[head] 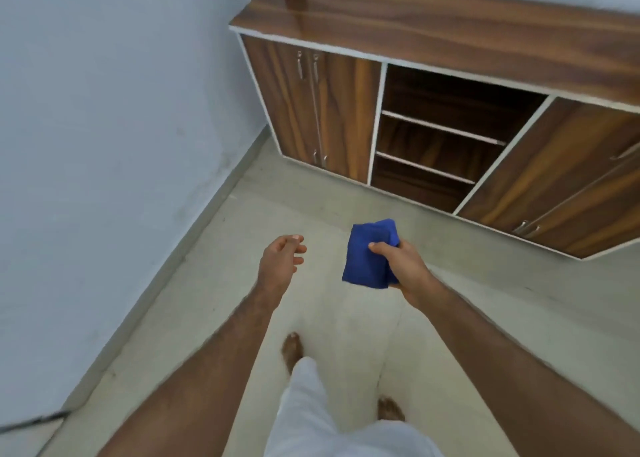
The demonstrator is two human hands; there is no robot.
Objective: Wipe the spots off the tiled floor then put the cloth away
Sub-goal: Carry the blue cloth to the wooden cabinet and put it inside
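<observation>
Blue folded cloth point(369, 254) pinched in right hand point(401, 261), held up in front of the wooden cabinet point(433, 86), above the tiled floor point(214, 301). Left hand point(282, 257) loose, fingers relaxed, holding nothing, just beside the cloth. Person standing, bare feet on the tiles. No clear spots visible on the floor near the cabinet, so wiping looks done. Probably left: stow cloth, maybe on the cabinet's open shelves point(440, 145).

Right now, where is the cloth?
In the head view the blue cloth is held folded in the right hand, above the floor, just short of the wooden cabinet's open shelves.
</observation>
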